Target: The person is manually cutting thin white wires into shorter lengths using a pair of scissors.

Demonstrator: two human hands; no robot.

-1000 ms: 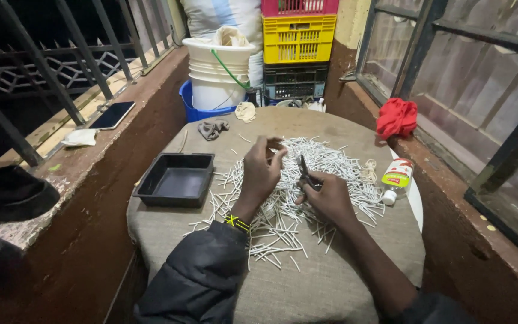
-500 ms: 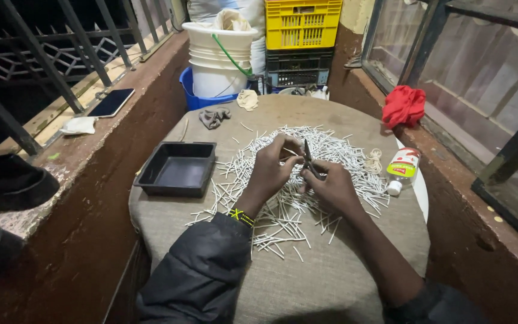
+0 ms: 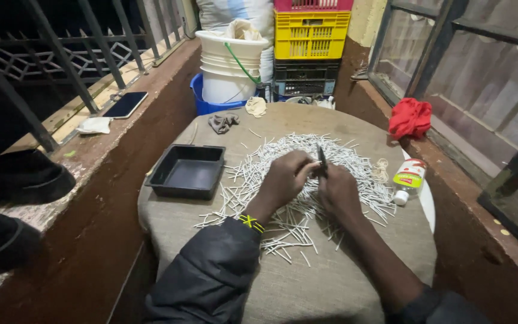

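Note:
A wide heap of thin white sticks [image 3: 355, 161] lies spread over a round table covered with brown cloth [image 3: 331, 288]. Both hands meet above the middle of the heap. My right hand [image 3: 338, 192] grips a thin dark tool [image 3: 322, 159] that points upward. My left hand [image 3: 286, 177], with a yellow and black band at the wrist, is closed next to the tool's tip; what its fingers pinch is too small to tell. An empty black tray [image 3: 188, 172] sits on the cloth to the left of the hands.
A small bottle [image 3: 407, 180] and a coil of rubber bands [image 3: 381, 170] lie at the table's right. A red cloth [image 3: 410, 117] sits on the right ledge. White buckets [image 3: 230, 66], stacked crates [image 3: 312, 36] and a blue basin stand behind. A phone [image 3: 125, 104] rests on the left ledge.
The view has shifted slightly. Both hands stay together over the heap, with small finger movements around the dark tool.

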